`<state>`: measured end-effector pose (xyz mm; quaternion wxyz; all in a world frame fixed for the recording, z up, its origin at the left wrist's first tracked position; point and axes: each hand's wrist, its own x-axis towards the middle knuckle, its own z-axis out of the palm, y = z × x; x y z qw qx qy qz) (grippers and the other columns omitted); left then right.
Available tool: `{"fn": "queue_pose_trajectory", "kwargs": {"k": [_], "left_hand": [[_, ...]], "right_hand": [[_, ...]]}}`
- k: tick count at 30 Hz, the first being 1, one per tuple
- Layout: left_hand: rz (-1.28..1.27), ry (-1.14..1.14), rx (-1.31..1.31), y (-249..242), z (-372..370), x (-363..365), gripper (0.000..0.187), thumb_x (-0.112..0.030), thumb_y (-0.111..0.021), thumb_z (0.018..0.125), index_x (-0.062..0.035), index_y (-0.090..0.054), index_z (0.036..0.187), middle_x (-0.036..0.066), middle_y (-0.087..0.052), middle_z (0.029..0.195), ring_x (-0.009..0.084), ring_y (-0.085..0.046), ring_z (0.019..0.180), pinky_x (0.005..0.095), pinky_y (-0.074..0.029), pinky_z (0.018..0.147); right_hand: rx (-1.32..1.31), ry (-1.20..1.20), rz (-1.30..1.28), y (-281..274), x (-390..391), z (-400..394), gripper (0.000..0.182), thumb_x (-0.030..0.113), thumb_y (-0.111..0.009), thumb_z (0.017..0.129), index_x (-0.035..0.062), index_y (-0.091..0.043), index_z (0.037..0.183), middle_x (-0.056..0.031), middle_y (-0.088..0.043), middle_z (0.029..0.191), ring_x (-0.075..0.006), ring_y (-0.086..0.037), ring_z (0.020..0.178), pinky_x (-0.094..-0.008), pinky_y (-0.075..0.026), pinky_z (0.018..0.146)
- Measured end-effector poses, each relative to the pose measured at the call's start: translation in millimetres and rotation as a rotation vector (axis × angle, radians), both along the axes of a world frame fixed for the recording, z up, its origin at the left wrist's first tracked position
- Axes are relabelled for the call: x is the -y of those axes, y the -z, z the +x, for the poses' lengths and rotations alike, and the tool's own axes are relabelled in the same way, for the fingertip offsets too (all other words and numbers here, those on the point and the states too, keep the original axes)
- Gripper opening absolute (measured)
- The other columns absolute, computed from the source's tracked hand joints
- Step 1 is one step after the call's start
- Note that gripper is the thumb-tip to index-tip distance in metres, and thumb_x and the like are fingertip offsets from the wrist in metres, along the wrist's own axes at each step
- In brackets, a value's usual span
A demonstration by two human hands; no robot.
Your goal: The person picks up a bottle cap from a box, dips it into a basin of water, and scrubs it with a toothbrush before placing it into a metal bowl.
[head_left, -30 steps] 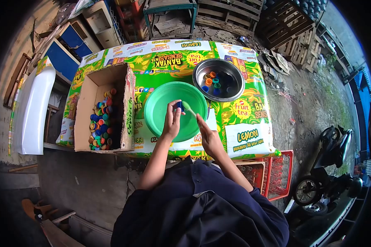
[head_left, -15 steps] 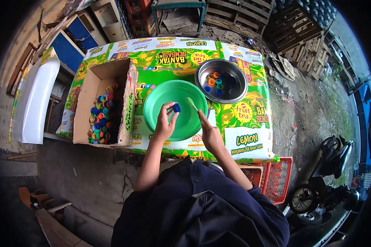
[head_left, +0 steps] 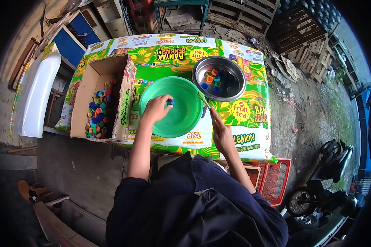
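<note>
My left hand point(head_left: 157, 109) is over the left part of the green basin point(head_left: 181, 131), its fingers closed on a blue bottle cap point(head_left: 170, 102). Just right of the basin, my right hand point(head_left: 221, 129) grips a pale green brush point(head_left: 204, 99) by its handle, with the head up near the basin's right rim. The metal bowl point(head_left: 240, 92) behind holds several orange, blue and teal caps. Many mixed caps point(head_left: 98, 115) lie in the cardboard box point(head_left: 83, 92) at the left.
A printed green and yellow sheet point(head_left: 165, 61) covers the table. White curved plastic point(head_left: 41, 94) stands left of the box. Red crates point(head_left: 276, 181) are below the right front edge. A motorcycle point(head_left: 303, 201) stands at the lower right.
My left hand has moved left with the blue cap, lower over the basin. My right hand has shifted right with the brush, from over the basin to its right rim.
</note>
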<state>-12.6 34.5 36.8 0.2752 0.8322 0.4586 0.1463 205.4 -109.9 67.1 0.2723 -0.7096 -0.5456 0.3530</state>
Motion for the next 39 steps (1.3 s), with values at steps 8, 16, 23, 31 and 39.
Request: {"fn": "queue_pose_trajectory", "kwargs": {"k": [8, 16, 23, 31, 39], "left_hand": [[-0.126, 0.034, 0.353, -10.3, 54.8, -28.3, 0.031, -0.011, -0.061, 0.080, -0.0045, -0.049, 0.108, 0.013, -0.059, 0.104, 0.0245, -0.058, 0.094, 0.0357, -0.044, 0.084], [-0.291, 0.101, 0.384, 19.4, 109.2, -49.7, 0.070, -0.016, -0.059, 0.086, -0.0094, -0.017, 0.141, 0.018, -0.040, 0.132, 0.0212, -0.054, 0.107, 0.0310, -0.048, 0.079], [-0.145, -0.067, 0.656, -17.7, -10.6, -28.1, 0.033, -0.012, -0.056, 0.087, -0.0062, -0.048, 0.118, 0.006, -0.055, 0.111, 0.0101, -0.053, 0.088, 0.0235, -0.045, 0.074], [0.067, -0.435, 0.245, 26.7, -225.3, -59.6, 0.018, -0.004, -0.059, 0.079, -0.0031, -0.056, 0.097, 0.007, -0.060, 0.091, 0.0187, -0.059, 0.084, 0.0281, -0.047, 0.074], [-0.031, -0.294, -0.410, 74.9, -245.6, -66.1, 0.053, 0.006, -0.060, 0.064, 0.0021, -0.049, 0.116, 0.020, -0.049, 0.117, 0.0333, -0.046, 0.114, 0.0389, -0.038, 0.095]], "right_hand": [[-0.053, 0.022, 0.357, 24.8, 12.1, 11.0, 0.051, 0.004, -0.044, 0.087, 0.0164, -0.034, 0.136, -0.0261, -0.060, 0.087, -0.0407, -0.059, 0.070, -0.0456, -0.046, 0.060], [-0.045, 0.099, 0.369, 22.2, 26.4, 21.2, 0.050, 0.003, -0.042, 0.088, 0.0141, -0.032, 0.136, -0.0218, -0.057, 0.109, -0.0417, -0.058, 0.083, -0.0443, -0.048, 0.067], [-0.030, 0.056, 0.244, 24.6, 11.9, -3.4, 0.049, 0.004, -0.043, 0.088, 0.0127, -0.033, 0.136, -0.0241, -0.060, 0.073, -0.0402, -0.057, 0.061, -0.0363, -0.044, 0.054], [-0.075, -0.084, 0.122, 13.0, -12.6, -56.9, 0.046, 0.011, -0.056, 0.083, 0.0064, -0.042, 0.126, -0.0147, -0.054, 0.058, -0.0237, -0.052, 0.045, -0.0349, -0.039, 0.047], [-0.016, -0.096, 0.193, 22.7, -25.4, -83.7, 0.040, 0.009, -0.058, 0.082, 0.0048, -0.047, 0.120, -0.0120, -0.051, 0.055, -0.0248, -0.051, 0.043, -0.0358, -0.038, 0.044]]}}
